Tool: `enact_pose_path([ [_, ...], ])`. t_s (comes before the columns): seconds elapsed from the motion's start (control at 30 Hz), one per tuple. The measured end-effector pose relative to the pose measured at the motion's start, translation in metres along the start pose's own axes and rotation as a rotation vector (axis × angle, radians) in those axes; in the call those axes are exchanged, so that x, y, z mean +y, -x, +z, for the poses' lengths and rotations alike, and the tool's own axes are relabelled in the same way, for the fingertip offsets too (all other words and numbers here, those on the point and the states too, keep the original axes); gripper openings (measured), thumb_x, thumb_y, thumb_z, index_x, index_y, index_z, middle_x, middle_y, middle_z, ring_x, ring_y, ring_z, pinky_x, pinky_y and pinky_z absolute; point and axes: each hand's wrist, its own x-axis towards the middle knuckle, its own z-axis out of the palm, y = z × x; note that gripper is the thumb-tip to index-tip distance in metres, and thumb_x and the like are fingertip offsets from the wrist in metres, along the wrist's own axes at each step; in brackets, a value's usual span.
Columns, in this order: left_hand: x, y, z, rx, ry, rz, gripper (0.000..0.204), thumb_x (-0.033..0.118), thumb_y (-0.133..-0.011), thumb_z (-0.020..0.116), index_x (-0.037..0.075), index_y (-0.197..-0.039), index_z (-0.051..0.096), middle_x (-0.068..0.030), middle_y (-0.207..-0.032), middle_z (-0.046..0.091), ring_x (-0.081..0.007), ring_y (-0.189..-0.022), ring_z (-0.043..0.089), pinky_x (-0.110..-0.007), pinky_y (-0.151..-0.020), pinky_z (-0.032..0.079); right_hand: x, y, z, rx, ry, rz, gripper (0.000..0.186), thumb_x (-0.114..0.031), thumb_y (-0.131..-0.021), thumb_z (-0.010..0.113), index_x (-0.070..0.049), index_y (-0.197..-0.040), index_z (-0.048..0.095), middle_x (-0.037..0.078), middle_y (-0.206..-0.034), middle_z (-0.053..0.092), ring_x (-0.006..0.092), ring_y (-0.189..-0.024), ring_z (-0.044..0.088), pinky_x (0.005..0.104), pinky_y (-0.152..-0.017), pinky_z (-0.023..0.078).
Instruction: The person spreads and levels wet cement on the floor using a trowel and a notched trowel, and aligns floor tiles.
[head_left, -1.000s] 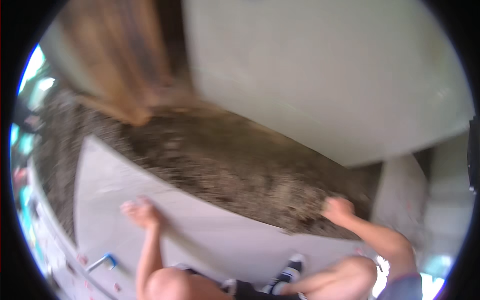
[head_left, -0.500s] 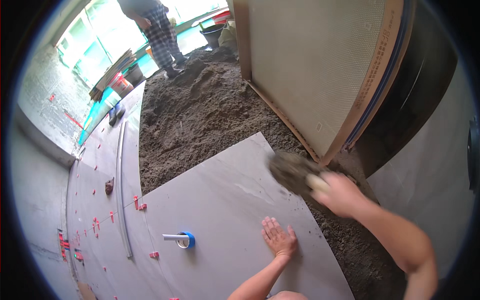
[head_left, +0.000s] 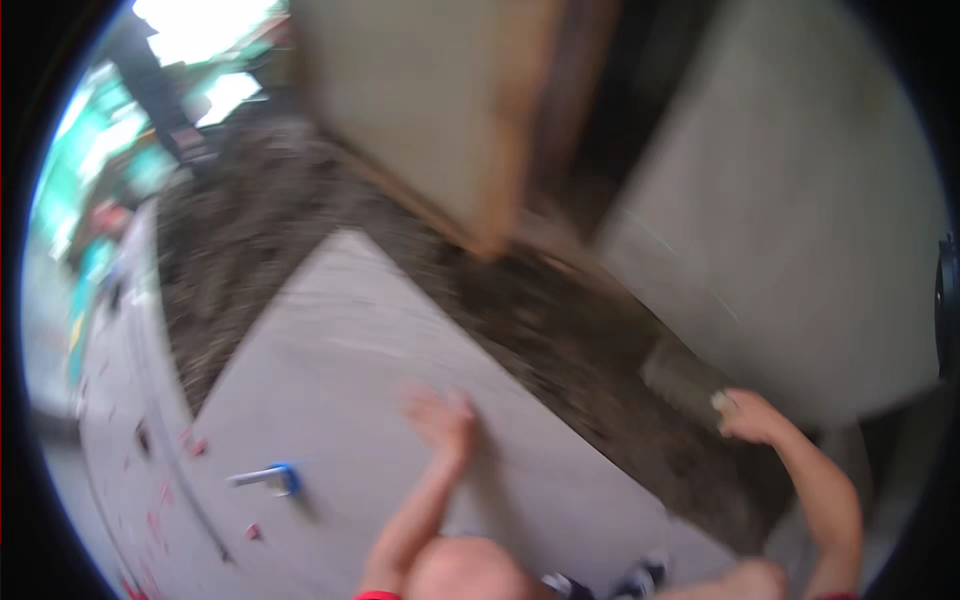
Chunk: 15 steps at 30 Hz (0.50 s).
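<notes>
My left hand [head_left: 443,425] is over a large pale tile [head_left: 380,340], palm down and fingers apart; it appears to rest on the tile, though motion blurs it. My right hand [head_left: 752,416] is closed around the pale handle of a trowel. The flat, mortar-grey blade of that trowel [head_left: 682,382] reaches over a strip of dark mortar [head_left: 560,340], between the tile's right edge and a big grey slab [head_left: 790,230]. Whether the blade touches the mortar is too blurred to tell. On the tile to the left lies a blue ring-shaped object [head_left: 287,479] with a whitish bar.
A tall board-like panel with a brown edge [head_left: 490,225] stands beyond the tile, beside a wider bed of dark mortar [head_left: 240,180]. Red tile clips [head_left: 195,443] and a long straight bar [head_left: 185,480] lie at left. Another person's legs [head_left: 160,100] show at the far left.
The view has swung to the right and blurred. My right hand has carried the trowel from the tile's far corner back along its right edge. The left hand stays over the tile.
</notes>
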Motion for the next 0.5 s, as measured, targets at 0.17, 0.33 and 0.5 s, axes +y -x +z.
enact_pose_path([
  [0.17,-0.019,-0.026,-0.045,-0.244,-0.165,0.071,0.089,0.057,-0.100,0.043,-0.011,-0.152,0.020,-0.0296,-0.162,0.014,-0.0417,-0.152,0.008,-0.049,-0.123,0.005,0.234,0.076,0.122,0.485,-0.088,0.571,0.044,-0.030,-0.075,0.069,-0.012,-0.114,0.064,0.019,-0.103,0.070,0.0403,-0.099,0.067,0.0478,-0.085,0.053],
  [0.33,-0.028,-0.030,-0.009,-0.273,-0.200,0.214,0.098,0.065,-0.098,0.040,-0.009,-0.155,0.011,-0.0269,-0.164,0.007,-0.0392,-0.153,0.003,-0.048,-0.123,0.003,0.369,0.117,0.211,0.553,-0.003,0.876,0.049,-0.033,-0.077,0.070,-0.019,-0.123,0.064,0.019,-0.102,0.072,0.0385,-0.098,0.068,0.0488,-0.087,0.054],
  [0.5,-0.039,-0.039,-0.008,-0.331,-0.336,0.204,0.100,0.069,-0.097,0.038,-0.005,-0.157,0.008,-0.0254,-0.164,0.003,-0.0387,-0.153,0.001,-0.049,-0.123,0.003,0.370,0.079,0.246,0.515,-0.038,0.630,0.046,-0.034,-0.079,0.071,-0.016,-0.121,0.066,0.018,-0.098,0.073,0.0358,-0.096,0.069,0.0482,-0.086,0.055],
])
